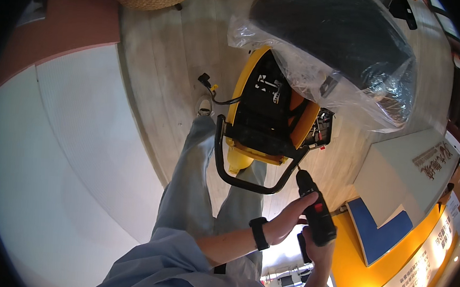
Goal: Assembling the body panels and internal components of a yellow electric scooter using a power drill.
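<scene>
One blk drill (pixel 318 216), approx. 4 o'clock: R hand (pixel 319 252) fingers grip it; L hand (pixel 285 220) touches side, can't tell grip.

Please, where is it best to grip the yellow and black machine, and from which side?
Probably by the black curved handle of the machine, coming from the near side: its tube stands out from the body, leaving an open gap behind. The left part seems easier, since the drill points toward the right end.

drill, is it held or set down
Held: the right-hand grip wraps the drill's handle, and the left-hand grip is at its body, thumb against the casing.
</scene>
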Tool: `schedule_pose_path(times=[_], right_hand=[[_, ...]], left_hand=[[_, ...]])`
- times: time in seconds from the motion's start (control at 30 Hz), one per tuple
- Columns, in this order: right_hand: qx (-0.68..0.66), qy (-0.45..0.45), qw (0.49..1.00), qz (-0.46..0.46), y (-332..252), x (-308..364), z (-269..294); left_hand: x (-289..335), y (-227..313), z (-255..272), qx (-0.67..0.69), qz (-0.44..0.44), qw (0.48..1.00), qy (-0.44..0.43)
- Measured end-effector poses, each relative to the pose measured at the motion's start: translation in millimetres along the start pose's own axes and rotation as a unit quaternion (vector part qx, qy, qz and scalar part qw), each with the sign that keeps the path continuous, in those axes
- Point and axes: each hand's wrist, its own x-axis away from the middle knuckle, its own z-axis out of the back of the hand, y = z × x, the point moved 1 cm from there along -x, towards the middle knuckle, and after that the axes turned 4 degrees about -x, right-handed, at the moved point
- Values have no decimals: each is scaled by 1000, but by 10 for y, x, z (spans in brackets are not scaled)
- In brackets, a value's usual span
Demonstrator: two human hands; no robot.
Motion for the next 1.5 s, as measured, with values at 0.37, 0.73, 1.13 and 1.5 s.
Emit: schedule_pose_path(times=[0.37,0.73,1.13,1.5], right_hand=[[3,164,953,255,533,375,-1016],[-13,208,905,372,425,446,-1127],[-22,154,925,346,397,525,-1173],[-66,154,925,342,439,635,-1291]], left_hand=[[706,411,273,6,-160,987,32],[1115,372,44,14,-188,982,-23],[865,510,386,-7,-251,962,104],[1082,518,344,-74,-209,971,89]])
